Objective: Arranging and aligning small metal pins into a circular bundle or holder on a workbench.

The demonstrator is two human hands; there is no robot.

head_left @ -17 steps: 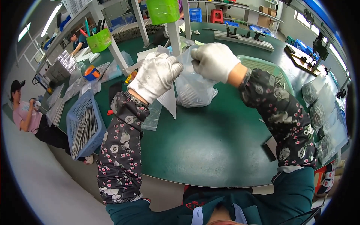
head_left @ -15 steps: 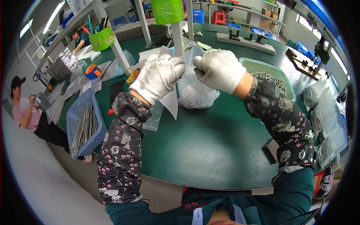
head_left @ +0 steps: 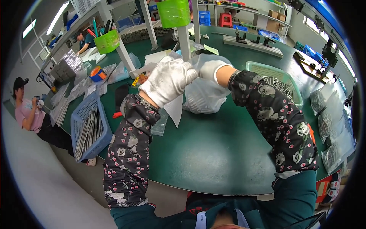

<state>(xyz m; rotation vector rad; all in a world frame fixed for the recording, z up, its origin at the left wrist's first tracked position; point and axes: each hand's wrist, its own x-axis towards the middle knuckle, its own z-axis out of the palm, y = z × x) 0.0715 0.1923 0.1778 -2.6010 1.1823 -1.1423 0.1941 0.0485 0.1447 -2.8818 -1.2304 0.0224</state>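
A clear plastic bag (head_left: 205, 99) with several small pale parts in its bottom rests on the green table. Both hands, in white work gloves, meet at its gathered top. My left hand (head_left: 167, 79) is closed, its curled fingers gripping the bag at the neck. Beside it my right hand (head_left: 214, 71) bends inward against the bag's upper part; its fingertips are hidden by the glove and the film. A white paper sheet (head_left: 175, 111) lies below my left hand, partly covered by it.
On the right, a pale green basket (head_left: 272, 68) holds metal pins, with several filled bags (head_left: 328, 124) beyond. A blue basket (head_left: 91, 126) of long thin rods stands left. A metal post (head_left: 185, 42) rises behind the hands. A person in pink (head_left: 32, 114) stands far left.
My right hand has moved left and inward, from apart to touching my left hand at the bag's top. The view has shifted slightly.
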